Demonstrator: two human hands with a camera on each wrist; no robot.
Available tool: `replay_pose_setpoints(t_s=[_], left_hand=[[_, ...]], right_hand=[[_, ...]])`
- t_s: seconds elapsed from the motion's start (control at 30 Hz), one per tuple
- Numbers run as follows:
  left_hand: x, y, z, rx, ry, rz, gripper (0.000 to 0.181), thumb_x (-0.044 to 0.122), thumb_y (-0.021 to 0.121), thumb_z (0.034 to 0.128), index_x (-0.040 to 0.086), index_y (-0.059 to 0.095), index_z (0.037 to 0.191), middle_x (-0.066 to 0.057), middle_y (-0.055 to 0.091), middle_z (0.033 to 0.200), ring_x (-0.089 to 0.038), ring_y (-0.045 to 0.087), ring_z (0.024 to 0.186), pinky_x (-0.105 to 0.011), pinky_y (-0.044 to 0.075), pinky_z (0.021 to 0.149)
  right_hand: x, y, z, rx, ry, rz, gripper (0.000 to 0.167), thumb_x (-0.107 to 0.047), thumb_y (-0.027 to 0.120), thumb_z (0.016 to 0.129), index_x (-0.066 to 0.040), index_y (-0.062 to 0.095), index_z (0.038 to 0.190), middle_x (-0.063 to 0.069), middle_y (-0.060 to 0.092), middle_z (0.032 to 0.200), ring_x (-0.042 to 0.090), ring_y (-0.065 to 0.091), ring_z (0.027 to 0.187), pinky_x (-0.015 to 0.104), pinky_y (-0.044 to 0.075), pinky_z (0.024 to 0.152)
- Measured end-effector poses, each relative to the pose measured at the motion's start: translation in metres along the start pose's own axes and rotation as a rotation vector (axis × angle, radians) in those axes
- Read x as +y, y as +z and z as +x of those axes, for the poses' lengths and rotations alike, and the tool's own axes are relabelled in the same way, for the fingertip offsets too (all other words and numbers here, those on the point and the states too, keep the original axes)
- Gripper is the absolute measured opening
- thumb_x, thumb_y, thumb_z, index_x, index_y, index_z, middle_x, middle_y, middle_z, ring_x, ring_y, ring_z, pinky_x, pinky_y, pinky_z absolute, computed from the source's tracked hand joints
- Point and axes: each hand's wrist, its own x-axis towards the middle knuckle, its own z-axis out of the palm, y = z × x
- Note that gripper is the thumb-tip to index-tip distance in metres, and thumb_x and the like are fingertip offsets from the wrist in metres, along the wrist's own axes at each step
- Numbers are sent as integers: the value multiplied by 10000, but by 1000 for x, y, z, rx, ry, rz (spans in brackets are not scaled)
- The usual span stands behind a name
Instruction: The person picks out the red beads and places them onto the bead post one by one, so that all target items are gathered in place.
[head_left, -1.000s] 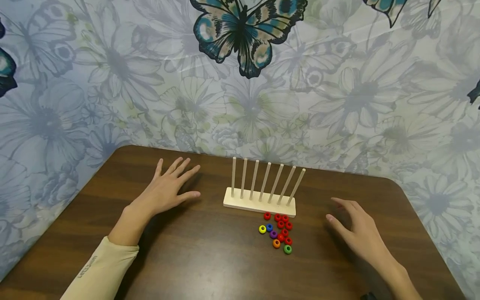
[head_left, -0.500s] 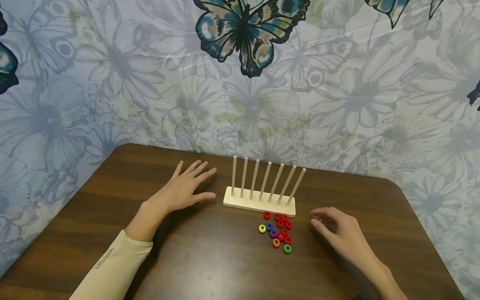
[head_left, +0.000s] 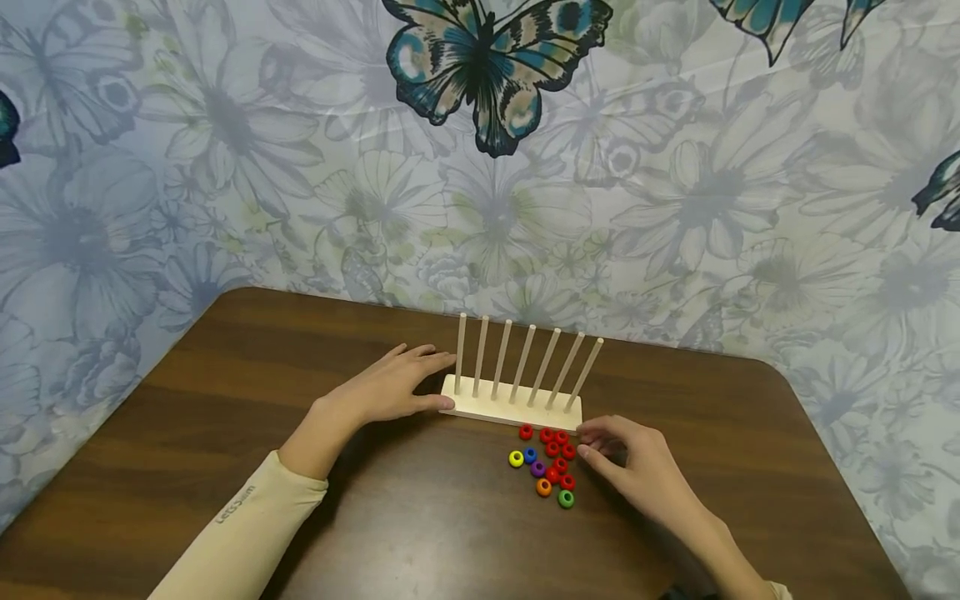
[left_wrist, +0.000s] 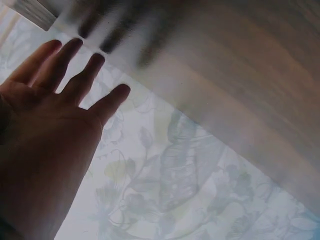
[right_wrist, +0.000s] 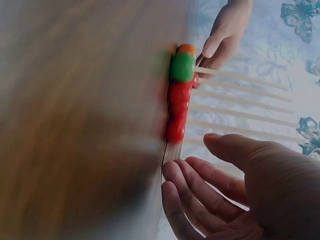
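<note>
A pale wooden base (head_left: 510, 407) with a row of several upright pegs stands on the table. My left hand (head_left: 390, 387) is at its left end, thumb and fingertips at the edge; whether they press on it I cannot tell. My right hand (head_left: 637, 462), fingers loosely bent, is by the right front corner, next to the beads, holding nothing visible. Red beads (head_left: 561, 465), a yellow bead (head_left: 516, 458), a blue, a purple, an orange and a green bead (head_left: 566, 499) lie before the base. The right wrist view shows the right hand (right_wrist: 240, 185) near a green bead (right_wrist: 182, 67).
The brown table (head_left: 420, 517) ends at its back edge against a wall covering (head_left: 300, 208) printed with flowers and butterflies. In the left wrist view, the left hand (left_wrist: 60, 95) has spread fingers, with the blurred tabletop (left_wrist: 250, 70) beside it.
My left hand has moved right to the base's left end. The right hand has come left to its right corner, its fingers more bent. Base and beads lie as before; the view has shifted slightly.
</note>
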Motion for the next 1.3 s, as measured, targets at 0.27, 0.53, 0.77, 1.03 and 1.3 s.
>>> replay_pose_setpoints(t_s=[0.27, 0.53, 0.77, 1.03, 1.3], left_hand=[[9, 1, 4, -39, 2, -9, 778, 515, 748, 952, 124, 504, 1579, -215, 455, 1625, -422, 434, 1507, -597, 406, 1190], [10, 6, 0, 6, 31, 32, 718, 427, 783, 950, 72, 552, 1531, -228, 511, 1578, -422, 583, 1377, -586, 463, 1142], [12, 10, 1, 38, 59, 33, 680, 402, 799, 942, 72, 591, 1499, -227, 539, 1554, -425, 615, 1335, -569, 491, 1119], [14, 12, 5, 43, 59, 39, 689, 395, 804, 939, 53, 588, 1497, -214, 534, 1558, -426, 620, 1324, -547, 506, 1110], [13, 13, 6, 53, 67, 45, 672, 383, 810, 936, 53, 603, 1483, -211, 553, 1543, -427, 641, 1293, -560, 510, 1098]], right_hand=[[-5, 7, 4, 13, -5, 50, 259, -37, 859, 868, -114, 752, 1091, -65, 760, 946, 53, 721, 826, 301, 635, 754], [-9, 18, 13, -41, 13, 40, 251, -48, 861, 869, -138, 758, 1079, -68, 766, 959, 35, 708, 838, 272, 627, 772], [-10, 18, 14, -68, -2, -16, 248, -34, 873, 846, -137, 773, 1048, -56, 763, 972, 26, 701, 814, 250, 620, 744], [-10, 12, 14, -75, -25, -39, 227, -47, 868, 860, -150, 771, 1038, -72, 749, 958, 9, 689, 813, 255, 621, 738], [-18, 5, 19, -23, -100, -78, 250, -65, 894, 839, -145, 778, 1045, -79, 762, 991, 35, 716, 842, 280, 621, 767]])
